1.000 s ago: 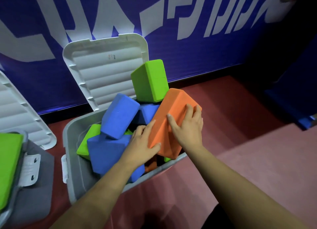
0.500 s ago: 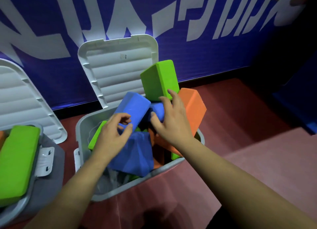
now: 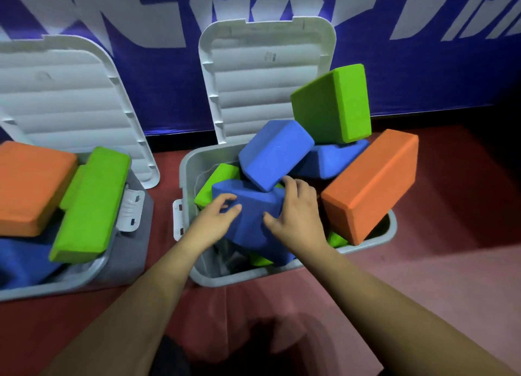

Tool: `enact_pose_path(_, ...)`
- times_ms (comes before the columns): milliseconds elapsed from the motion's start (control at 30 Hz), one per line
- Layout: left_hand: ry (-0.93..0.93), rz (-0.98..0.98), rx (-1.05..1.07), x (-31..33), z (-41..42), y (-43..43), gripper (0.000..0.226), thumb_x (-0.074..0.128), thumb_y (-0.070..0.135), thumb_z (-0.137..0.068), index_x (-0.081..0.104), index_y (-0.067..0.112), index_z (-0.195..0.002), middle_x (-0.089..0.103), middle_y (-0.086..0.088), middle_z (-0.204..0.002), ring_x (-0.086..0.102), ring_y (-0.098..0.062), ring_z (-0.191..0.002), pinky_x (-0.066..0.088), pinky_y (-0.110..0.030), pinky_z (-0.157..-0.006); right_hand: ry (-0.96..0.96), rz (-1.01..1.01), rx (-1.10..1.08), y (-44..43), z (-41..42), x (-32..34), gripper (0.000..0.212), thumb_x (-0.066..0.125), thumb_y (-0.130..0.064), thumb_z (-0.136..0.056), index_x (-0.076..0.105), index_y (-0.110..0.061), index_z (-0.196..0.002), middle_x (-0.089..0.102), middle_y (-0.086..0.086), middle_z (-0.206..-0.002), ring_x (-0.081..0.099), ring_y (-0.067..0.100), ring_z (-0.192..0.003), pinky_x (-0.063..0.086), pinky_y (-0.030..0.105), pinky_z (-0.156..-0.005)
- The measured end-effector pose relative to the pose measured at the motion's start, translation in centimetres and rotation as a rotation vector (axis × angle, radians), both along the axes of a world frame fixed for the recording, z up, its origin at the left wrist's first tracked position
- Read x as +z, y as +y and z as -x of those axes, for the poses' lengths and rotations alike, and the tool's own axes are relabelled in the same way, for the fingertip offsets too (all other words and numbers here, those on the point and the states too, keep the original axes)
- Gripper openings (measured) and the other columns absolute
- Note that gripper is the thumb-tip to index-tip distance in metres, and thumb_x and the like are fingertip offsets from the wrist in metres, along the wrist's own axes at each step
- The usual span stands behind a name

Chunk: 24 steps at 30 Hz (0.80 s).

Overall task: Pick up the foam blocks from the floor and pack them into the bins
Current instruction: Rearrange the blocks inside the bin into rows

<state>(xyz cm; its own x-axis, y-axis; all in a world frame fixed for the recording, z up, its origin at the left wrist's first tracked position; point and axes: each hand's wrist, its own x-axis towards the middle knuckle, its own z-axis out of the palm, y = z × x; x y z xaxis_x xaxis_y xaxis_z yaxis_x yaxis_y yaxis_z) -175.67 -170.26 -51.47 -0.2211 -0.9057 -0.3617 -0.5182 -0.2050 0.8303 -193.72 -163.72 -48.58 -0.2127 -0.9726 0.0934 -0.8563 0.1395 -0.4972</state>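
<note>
Left hand (image 3: 217,217) and right hand (image 3: 296,217) rest, fingers spread, on a blue rectangular foam block (image 3: 251,220). It lies tilted in the grey plastic bin (image 3: 363,248). Neither hand closes around it.

The left bin (image 3: 84,274) is chopped off by the frame's left edge, so its orange block (image 3: 31,186) and the blue block (image 3: 19,260) under it are only partly seen. In the right bin (image 3: 189,178), the lower green blocks (image 3: 217,184) are mostly buried under the blue block (image 3: 253,223); how many are down there can't be counted. The bin floor is hidden. The wall lettering (image 3: 158,14) is cropped at the top, unreadable. A dark smeared patch (image 3: 276,344) at the bottom is possibly clothing.
</note>
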Motion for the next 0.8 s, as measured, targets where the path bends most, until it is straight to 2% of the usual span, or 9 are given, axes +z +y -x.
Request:
enact_pose_path(133, 0.245, -0.209, 0.168, 1.7, -0.1, 0.1, 0.037, 0.052, 0.042, -0.099, 0.045, 0.042, -0.135, 0.049, -0.001, -0.129, 0.058, -0.025, -0.112, 0.058, -0.038, -0.080, -0.169, 0.060, 0.003, 0.1, 0.4, 0.2, 0.062, 0.079, -0.038, -0.071, 0.057, -0.010, -0.122, 0.045, 0.011, -0.128, 0.042, 0.030, -0.118, 0.035, 0.037, -0.105)
enact_pose_path(200, 0.251, -0.208, 0.151, 2.1, 0.0, 0.3, 0.041, 0.050, 0.043, -0.100, 0.042, 0.046, -0.140, 0.046, 0.005, -0.132, 0.055, -0.025, -0.115, 0.059, -0.039, -0.081, -0.166, -0.031, 0.001, 0.5, 0.1, 0.0, 0.061, 0.078, -0.042, -0.072, 0.057, -0.018, -0.124, 0.038, 0.012, -0.136, 0.036, 0.031, -0.125, 0.032, 0.038, -0.109)
enact_pose_path(267, 0.212, -0.197, 0.145, 2.2, 0.4, 0.5, 0.042, 0.050, 0.043, -0.100, 0.044, 0.041, -0.141, 0.046, 0.004, -0.134, 0.056, -0.025, -0.113, 0.058, -0.037, -0.083, -0.217, -0.098, 0.038, 1.1, -0.3, -0.2, 0.063, 0.076, -0.036, -0.075, 0.051, -0.025, -0.132, 0.033, 0.012, -0.137, 0.036, 0.033, -0.128, 0.035, 0.039, -0.110)
enact_pose_path(367, 0.239, -0.206, 0.249, 2.1, 0.8, 0.1, 0.042, 0.051, 0.045, -0.098, 0.045, 0.030, -0.138, 0.054, -0.005, -0.126, 0.062, -0.024, -0.100, 0.056, -0.035, -0.079, -0.265, 0.030, 0.084, 1.7, -1.2, 0.6, 0.066, 0.075, -0.034, -0.072, 0.051, -0.024, -0.132, 0.040, 0.008, -0.127, 0.045, 0.030, -0.121, 0.042, 0.040, -0.104)
enact_pose_path(433, 0.276, -0.212, 0.318, 2.4, 0.8, -0.2, 0.040, 0.053, 0.054, -0.093, 0.049, 0.031, -0.125, 0.061, -0.004, -0.122, 0.064, -0.021, -0.098, 0.054, -0.034, -0.075, -0.250, 0.154, 0.102, 1.8, -1.8, 1.9, 0.070, 0.075, -0.037, -0.068, 0.051, -0.022, -0.133, 0.046, 0.006, -0.122, 0.048, 0.027, -0.114, 0.044, 0.041, -0.099)
enact_pose_path(533, 0.273, -0.166, 0.392, 2.7, 0.2, -0.5, 0.056, 0.052, 0.072, -0.075, 0.057, 0.035, -0.116, 0.066, 0.004, -0.119, 0.063, -0.018, -0.108, 0.051, -0.040, -0.093, -0.305, 0.294, 0.130, 1.9, -2.1, 4.3, 0.074, 0.077, -0.034, -0.067, 0.050, -0.015, -0.133, 0.052, 0.002, -0.121, 0.050, 0.023, -0.110, 0.043, 0.037, -0.097)
enact_pose_path(600, 0.290, -0.126, 0.475, 2.9, -0.7, -1.1, 0.066, 0.050, 0.080, -0.073, 0.059, 0.032, -0.118, 0.067, 0.004, -0.116, 0.063, -0.017, -0.109, 0.049, -0.040, -0.096, -0.377, 0.325, 0.120, 1.8, -1.6, 5.9, 0.075, 0.081, -0.031, -0.068, 0.049, -0.016, -0.134, 0.053, -0.002, -0.124, 0.050, 0.018, -0.115, 0.042, 0.032, -0.100)
enact_pose_path(700, 0.379, -0.149, 0.533, 3.5, -1.6, -1.6, 0.094, 0.051, 0.097, -0.054, 0.061, 0.033, -0.123, 0.071, 0.006, -0.116, 0.067, -0.016, -0.107, 0.050, -0.041, -0.096, -0.557, 0.305, 0.028, 1.3, -1.0, 7.7, 0.076, 0.084, -0.030, -0.071, 0.045, -0.021, -0.135, 0.051, -0.008, -0.131, 0.047, 0.007, -0.123, 0.037, 0.021, -0.105)
enact_pose_path(800, 0.544, -0.192, 0.481, 4.5, -1.7, -1.4, 0.080, 0.049, 0.085, -0.071, 0.061, 0.031, -0.129, 0.071, 0.008, -0.118, 0.066, -0.012, -0.110, 0.048, -0.038, -0.098, -0.705, 0.348, -0.051, 0.4, -1.0, 8.3, 0.075, 0.083, -0.033, -0.076, 0.041, -0.024, -0.137, 0.048, -0.010, -0.135, 0.046, 0.004, -0.126, 0.037, 0.024, -0.108)
